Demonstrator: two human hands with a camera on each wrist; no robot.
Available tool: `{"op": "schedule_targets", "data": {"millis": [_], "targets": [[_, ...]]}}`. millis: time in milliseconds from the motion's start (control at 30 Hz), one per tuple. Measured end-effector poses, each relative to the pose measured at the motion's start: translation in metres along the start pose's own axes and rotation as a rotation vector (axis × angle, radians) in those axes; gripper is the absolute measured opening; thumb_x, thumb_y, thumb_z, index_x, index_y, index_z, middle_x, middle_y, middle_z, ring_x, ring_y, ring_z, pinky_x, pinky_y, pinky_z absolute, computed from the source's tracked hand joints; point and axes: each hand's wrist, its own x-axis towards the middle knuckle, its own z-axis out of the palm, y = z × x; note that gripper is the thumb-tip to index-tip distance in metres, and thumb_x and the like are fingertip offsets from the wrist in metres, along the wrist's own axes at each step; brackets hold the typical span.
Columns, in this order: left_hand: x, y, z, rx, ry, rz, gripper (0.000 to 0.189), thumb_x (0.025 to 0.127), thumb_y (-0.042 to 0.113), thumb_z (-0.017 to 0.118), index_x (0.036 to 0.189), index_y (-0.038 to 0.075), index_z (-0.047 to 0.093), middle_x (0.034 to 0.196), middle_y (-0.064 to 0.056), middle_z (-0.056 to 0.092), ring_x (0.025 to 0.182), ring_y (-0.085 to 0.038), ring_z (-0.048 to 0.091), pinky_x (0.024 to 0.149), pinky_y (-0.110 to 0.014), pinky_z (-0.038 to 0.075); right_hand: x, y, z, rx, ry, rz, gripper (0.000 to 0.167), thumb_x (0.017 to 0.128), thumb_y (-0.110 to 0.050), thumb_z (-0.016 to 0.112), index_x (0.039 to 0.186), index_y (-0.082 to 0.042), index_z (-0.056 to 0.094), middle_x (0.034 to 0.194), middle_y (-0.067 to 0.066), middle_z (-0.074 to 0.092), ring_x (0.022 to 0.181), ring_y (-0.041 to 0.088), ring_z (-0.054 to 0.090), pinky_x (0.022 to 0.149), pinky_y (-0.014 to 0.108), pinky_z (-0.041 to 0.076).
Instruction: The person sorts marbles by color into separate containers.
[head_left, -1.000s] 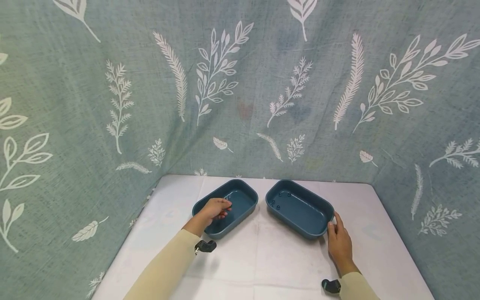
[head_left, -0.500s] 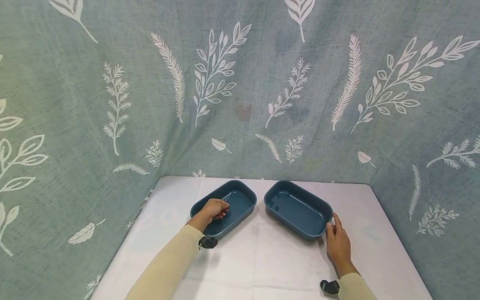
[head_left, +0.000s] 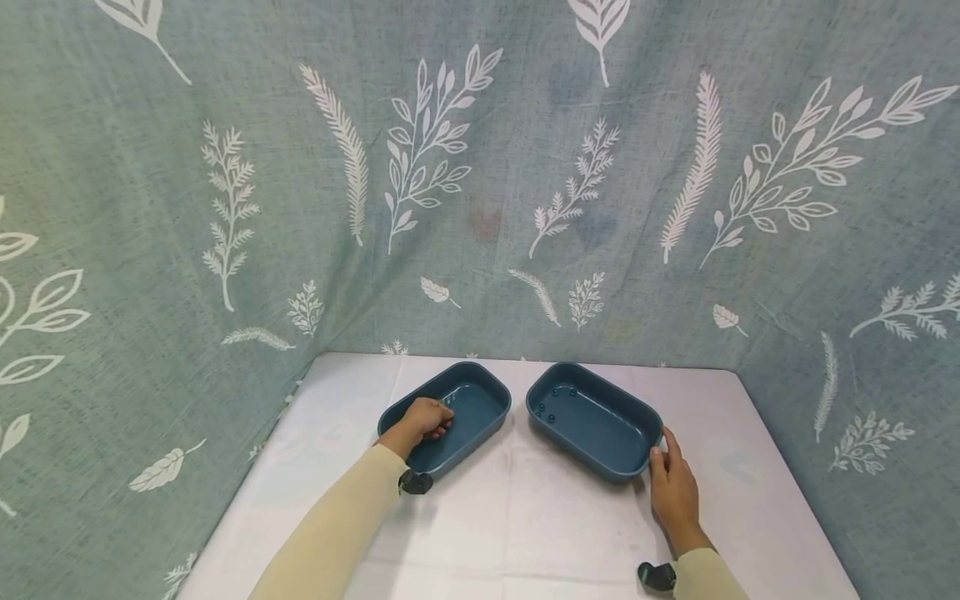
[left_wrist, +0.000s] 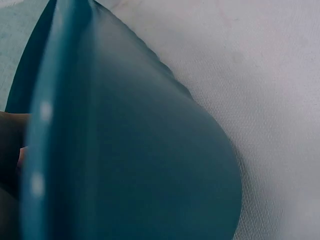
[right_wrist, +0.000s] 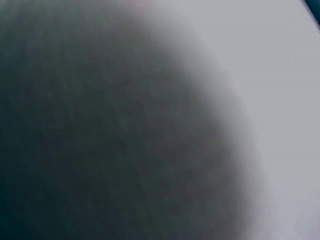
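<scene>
My left hand (head_left: pixel 429 418) reaches over the near-left side of the left blue tray (head_left: pixel 483 429), its fingers curled and low inside. Its fingertips point down and are mostly hidden; I cannot tell whether they hold anything. In the left wrist view the outer wall of that tray (left_wrist: pixel 150 140) covers most of the hand (left_wrist: pixel 11 145). On the right, my right hand (head_left: pixel 675 492) touches the near-right end of the second blue tray (head_left: pixel 600 458), fingers fairly straight along its outside. Several small dark round pieces (head_left: pixel 552 418) lie toward that tray's left end.
Both trays stand angled on a white-covered table (head_left: pixel 480 525), with a narrow gap between them. Green leaf-patterned cloth (head_left: pixel 480 208) walls off the back and both sides. A blurred dark shape (right_wrist: pixel 110 130) fills most of the right wrist view.
My left hand has sunk slightly lower into the left tray, its fingertips now nearer the floor of it. The right hand keeps its place at the other tray. The head view has shifted a little.
</scene>
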Motion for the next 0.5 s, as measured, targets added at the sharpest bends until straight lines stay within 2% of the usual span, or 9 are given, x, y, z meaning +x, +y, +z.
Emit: {"op": "schedule_targets", "data": {"millis": [200,500], "targets": [[-0.0001,-0.0032,0.0010,0.000,0.017,0.017,0.012,0.093,0.009,0.063,0.089,-0.001,0.070,0.075,-0.005,0.064,0.056,-0.011,0.056,0.051,-0.022,0.051,0.0003,0.0029,0.0017,-0.002,0.000,-0.003,0.053,0.107,-0.040,0.028,0.155,-0.019,0.024,0.106,0.019,0.058,0.096,0.036,0.053,0.088,0.059,0.040],[-0.0055,0.0006,0.0038,0.032,0.032,0.044,0.010,0.091,0.006,0.063,0.089,0.000,0.070,0.074,-0.007,0.064,0.057,-0.013,0.057,0.052,-0.024,0.052,0.0009,0.0043,0.0038,0.003,0.003,0.010,0.054,0.106,-0.042,0.028,0.156,-0.021,0.023,0.111,0.020,0.058,0.102,0.038,0.053,0.092,0.060,0.039]]}}
